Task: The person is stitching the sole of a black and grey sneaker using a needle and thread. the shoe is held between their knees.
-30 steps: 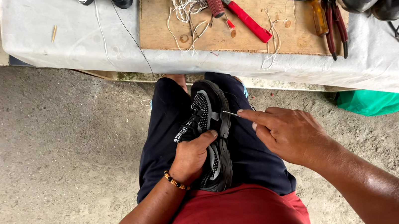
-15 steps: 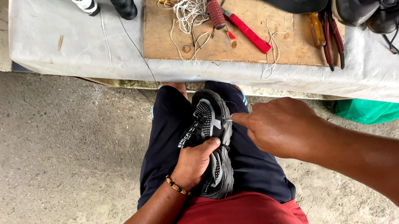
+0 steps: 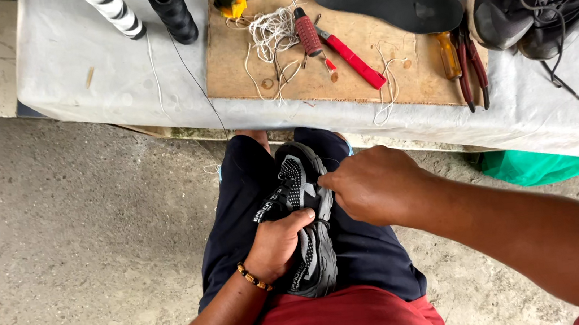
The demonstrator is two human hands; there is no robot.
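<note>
We held the black shoe [image 3: 305, 219] on our lap, its long axis pointing away toward the desk [image 3: 74, 56]. Our left hand [image 3: 278, 243] gripped its side, fingers curled round it; our right hand [image 3: 377, 183] pinched at its upper edge (what, we could not tell).

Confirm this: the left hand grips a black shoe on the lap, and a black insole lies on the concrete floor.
Not quite. The left hand does grip the black shoe on the lap, but the head view shows the black insole lying on the table, not the floor.
</note>
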